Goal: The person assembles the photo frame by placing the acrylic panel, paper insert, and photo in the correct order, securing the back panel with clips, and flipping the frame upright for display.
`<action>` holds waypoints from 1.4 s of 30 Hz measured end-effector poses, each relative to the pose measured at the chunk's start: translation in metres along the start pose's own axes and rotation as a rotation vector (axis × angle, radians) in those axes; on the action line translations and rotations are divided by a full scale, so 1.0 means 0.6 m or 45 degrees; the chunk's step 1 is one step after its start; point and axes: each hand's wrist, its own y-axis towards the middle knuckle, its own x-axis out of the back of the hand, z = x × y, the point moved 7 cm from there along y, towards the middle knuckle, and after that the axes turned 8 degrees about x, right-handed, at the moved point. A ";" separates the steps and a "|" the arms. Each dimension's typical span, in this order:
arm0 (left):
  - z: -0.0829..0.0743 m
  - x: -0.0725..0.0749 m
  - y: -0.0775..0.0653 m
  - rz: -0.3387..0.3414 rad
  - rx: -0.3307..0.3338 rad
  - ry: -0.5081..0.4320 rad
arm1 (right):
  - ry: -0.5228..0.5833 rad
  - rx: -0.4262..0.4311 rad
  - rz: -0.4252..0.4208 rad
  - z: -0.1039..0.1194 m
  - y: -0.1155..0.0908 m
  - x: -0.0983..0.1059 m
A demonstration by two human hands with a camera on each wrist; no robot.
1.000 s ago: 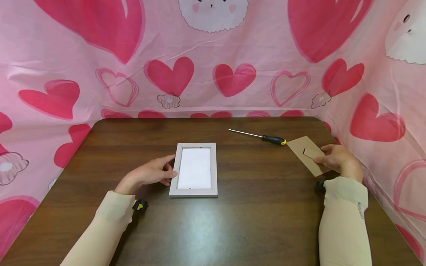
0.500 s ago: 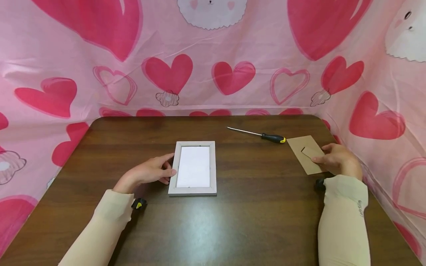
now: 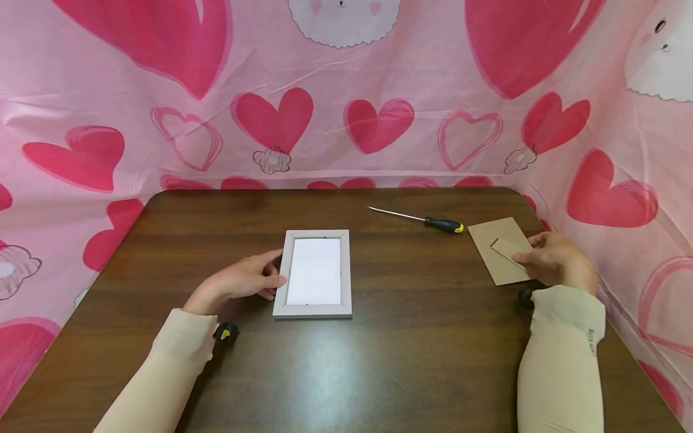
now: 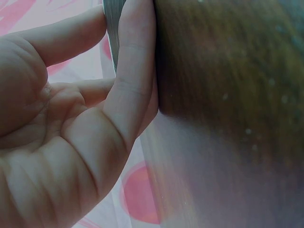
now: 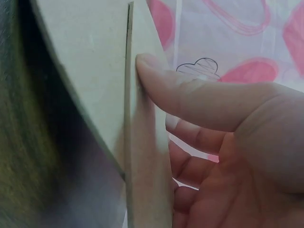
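A pale wooden picture frame [image 3: 344,270] with a white panel inside lies on the table. My left hand [image 3: 240,281] holds its left side, thumb on the rim and fingers along the edge; in the left wrist view that hand [image 4: 71,128] covers most of the frame's edge [image 4: 112,28]. Over on the right, my right hand [image 3: 560,258] pinches a brown backing board [image 3: 489,246] that has a narrow stand strip on its face. The right wrist view has the thumb lying on this strip [image 5: 142,156], with the other fingers partly hidden behind the board.
A screwdriver [image 3: 444,225] with a black and yellow handle lies near the back, its tip pointing left, close to the board's corner. The brown wooden table [image 3: 411,361] is bordered by a pink cloth [image 3: 330,72] with hearts at the back and sides.
My right hand has shifted slightly right, and the backing board has turned a little in its hold, its near corner swinging left. The left hand and picture frame stay in place.
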 end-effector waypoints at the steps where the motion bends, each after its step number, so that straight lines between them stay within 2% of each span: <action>1: 0.000 0.000 0.000 0.000 -0.002 -0.002 | 0.009 0.012 -0.003 0.002 0.000 0.001; 13: 0.001 -0.002 0.001 0.001 -0.022 -0.018 | 0.002 0.147 -0.081 0.032 -0.007 0.013; 20: 0.000 -0.003 0.001 -0.002 -0.025 -0.002 | -0.119 0.208 -0.140 0.047 -0.018 0.029; 27: 0.002 -0.002 0.003 -0.005 -0.019 0.003 | -0.056 0.220 -0.171 0.063 -0.022 0.032; 34: 0.003 0.000 0.005 -0.004 -0.014 -0.005 | -0.066 0.387 -0.296 0.119 -0.020 0.037; 42: -0.002 0.001 0.003 0.003 -0.025 -0.009 | 0.048 0.590 -0.402 0.201 -0.013 0.026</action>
